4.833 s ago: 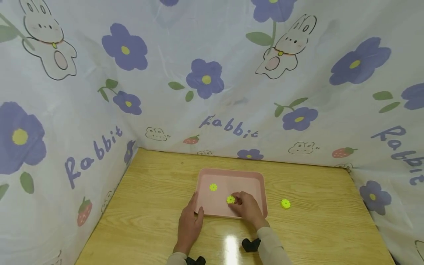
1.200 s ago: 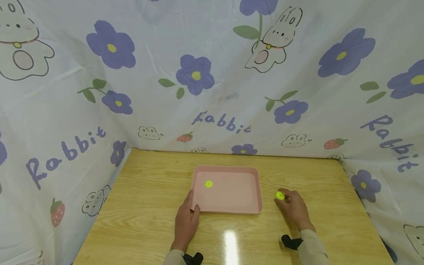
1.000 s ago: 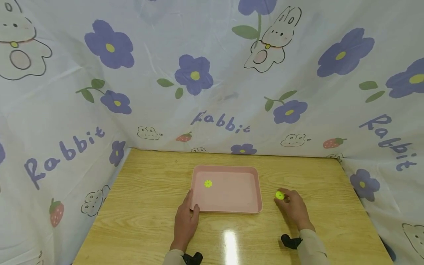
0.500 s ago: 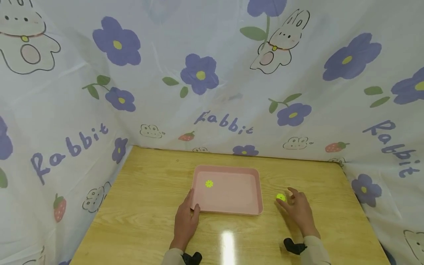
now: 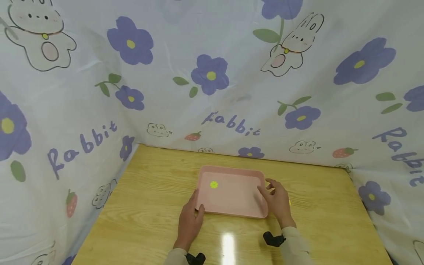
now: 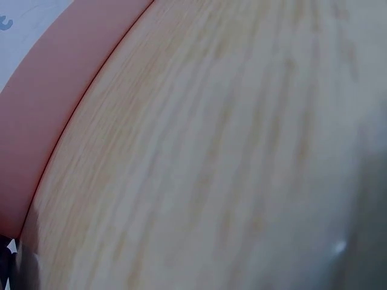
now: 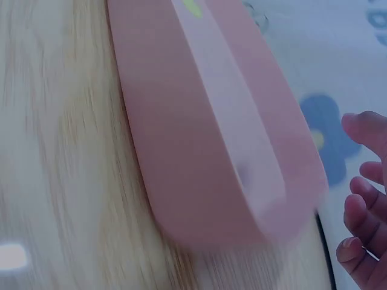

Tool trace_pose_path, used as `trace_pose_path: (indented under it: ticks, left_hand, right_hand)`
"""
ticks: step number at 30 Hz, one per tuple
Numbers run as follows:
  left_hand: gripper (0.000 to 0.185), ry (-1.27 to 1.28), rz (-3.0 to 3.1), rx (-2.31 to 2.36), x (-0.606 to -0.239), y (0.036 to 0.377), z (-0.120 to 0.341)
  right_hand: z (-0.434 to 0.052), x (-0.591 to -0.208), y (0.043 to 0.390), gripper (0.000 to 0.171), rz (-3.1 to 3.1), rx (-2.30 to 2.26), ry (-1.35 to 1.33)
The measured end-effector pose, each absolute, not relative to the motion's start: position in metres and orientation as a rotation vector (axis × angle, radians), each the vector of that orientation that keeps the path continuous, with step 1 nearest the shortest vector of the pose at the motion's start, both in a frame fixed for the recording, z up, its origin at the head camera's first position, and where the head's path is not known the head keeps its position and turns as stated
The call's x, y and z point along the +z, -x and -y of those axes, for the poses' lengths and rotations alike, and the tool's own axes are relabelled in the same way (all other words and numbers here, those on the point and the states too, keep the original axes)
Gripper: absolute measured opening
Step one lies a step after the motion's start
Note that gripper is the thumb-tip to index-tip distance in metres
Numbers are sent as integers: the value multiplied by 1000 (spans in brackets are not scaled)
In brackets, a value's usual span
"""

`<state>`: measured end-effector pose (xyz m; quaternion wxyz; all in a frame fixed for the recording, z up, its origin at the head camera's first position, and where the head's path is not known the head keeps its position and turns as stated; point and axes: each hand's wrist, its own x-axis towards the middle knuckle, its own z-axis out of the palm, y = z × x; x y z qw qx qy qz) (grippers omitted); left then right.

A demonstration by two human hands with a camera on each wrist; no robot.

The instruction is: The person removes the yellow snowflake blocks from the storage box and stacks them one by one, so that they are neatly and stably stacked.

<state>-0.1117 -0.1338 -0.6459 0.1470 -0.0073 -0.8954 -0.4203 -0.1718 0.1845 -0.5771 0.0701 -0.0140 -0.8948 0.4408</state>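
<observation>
A shallow pink tray (image 5: 232, 195) lies on the wooden table. My left hand (image 5: 189, 224) grips its near left corner, fingers along the left wall and thumb at the front rim. Inside the tray, toward the left, lies a yellow-green flower-shaped piece (image 5: 214, 184). My right hand (image 5: 277, 200) hovers at the tray's right rim, thumb and fingers spread with nothing between them; its loosely bent fingers (image 7: 361, 211) show in the right wrist view. Just right of that hand, a yellow-green sliver (image 5: 289, 202) shows on the table, mostly hidden behind it.
Around the tray spreads the wood-grain table (image 5: 149, 206), with a light glare in front. A white curtain (image 5: 238, 81) printed with purple flowers and rabbits closes off the back and both sides. Black devices (image 5: 274, 239) are strapped at both wrists.
My right hand took a yellow-green flower piece from the tray, set it down with the one on the right and released it, then moved back left to the tray. My left hand stayed at the corner.
</observation>
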Motion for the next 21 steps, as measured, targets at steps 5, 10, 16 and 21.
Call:
trace_pose_path:
  ticks: [5, 10, 16, 21]
  left_hand:
    - [61, 41, 2570, -1191, -646, 111, 135]
    - [61, 34, 2582, -1183, -647, 110, 136]
    - [62, 23, 2579, -1151, -647, 110, 135]
    - [62, 22, 2571, -1123, -648, 109, 135]
  right_hand:
    - [-145, -579, 182, 50, 2714, 1392, -21]
    - [-113, -586, 190, 49, 2759, 1420, -99]
    - [-82, -594, 199, 45, 2792, 1413, -273]
    - [-59, -599, 206, 42, 2805, 1431, -375]
